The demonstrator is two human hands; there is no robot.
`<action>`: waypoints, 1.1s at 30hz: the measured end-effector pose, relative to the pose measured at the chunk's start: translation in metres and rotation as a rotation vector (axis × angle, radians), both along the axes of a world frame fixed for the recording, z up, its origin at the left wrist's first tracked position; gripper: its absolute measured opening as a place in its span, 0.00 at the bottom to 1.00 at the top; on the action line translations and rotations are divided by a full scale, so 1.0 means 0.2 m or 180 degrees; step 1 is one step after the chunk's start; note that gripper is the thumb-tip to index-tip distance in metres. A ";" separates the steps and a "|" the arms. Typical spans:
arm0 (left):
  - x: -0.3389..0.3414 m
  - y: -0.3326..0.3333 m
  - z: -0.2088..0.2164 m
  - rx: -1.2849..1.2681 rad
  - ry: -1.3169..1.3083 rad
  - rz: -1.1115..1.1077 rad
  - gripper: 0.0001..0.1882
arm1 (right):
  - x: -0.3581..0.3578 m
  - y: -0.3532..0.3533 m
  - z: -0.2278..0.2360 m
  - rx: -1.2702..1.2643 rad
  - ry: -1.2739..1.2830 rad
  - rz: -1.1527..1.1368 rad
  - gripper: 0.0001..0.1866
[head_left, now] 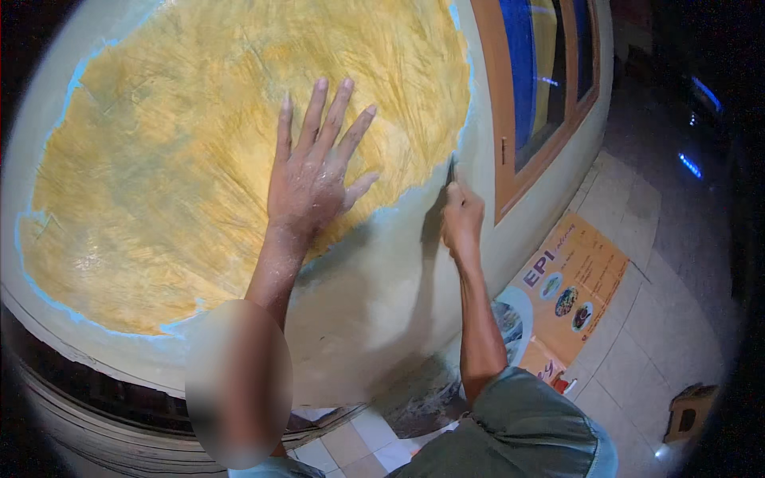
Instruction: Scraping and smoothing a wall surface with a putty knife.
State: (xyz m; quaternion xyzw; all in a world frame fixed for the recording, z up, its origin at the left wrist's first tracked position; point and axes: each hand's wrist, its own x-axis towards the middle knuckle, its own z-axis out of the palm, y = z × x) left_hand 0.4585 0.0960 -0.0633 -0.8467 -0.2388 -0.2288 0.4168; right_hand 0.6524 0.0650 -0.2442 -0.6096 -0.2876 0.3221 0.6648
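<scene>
My left hand (315, 179) lies palm down with fingers spread on a wrinkled, mottled yellow patch (159, 163) that covers much of the pale wall (362, 315). Whitish dust or wet residue shows on its skin. A ragged light-blue line runs along the patch's edge. To the right, my right hand (464, 219) is closed around a thin dark tool (452, 169), whose narrow end points up along the patch's right border. Fingers hide most of the tool, so its exact kind cannot be made out.
An orange-brown window frame (496, 119) with blue and yellow behind its panes stands right of the patch. An orange printed banner (594, 263) lies on the tiled floor (629, 342). At lower right sits a small brown object with an opening (692, 413).
</scene>
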 end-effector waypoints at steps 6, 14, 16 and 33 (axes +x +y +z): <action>0.02 -0.01 0.01 -0.0098 -0.0068 0.0088 0.46 | 0.06 0.11 -0.08 0.0689 -0.0431 -0.0805 0.23; 0.04 0.00 0.00 -0.0077 -0.0049 0.0263 0.48 | 0.02 0.03 -0.16 0.0733 -0.1222 -0.0573 0.25; 0.05 0.00 0.00 -0.0058 -0.0100 0.0212 0.49 | 0.18 0.16 -0.11 0.0956 -0.1414 -0.0989 0.24; 0.04 -0.03 0.03 -0.0022 -0.0069 0.0283 0.49 | -0.05 -0.05 -0.30 0.1135 -0.1498 -0.0426 0.23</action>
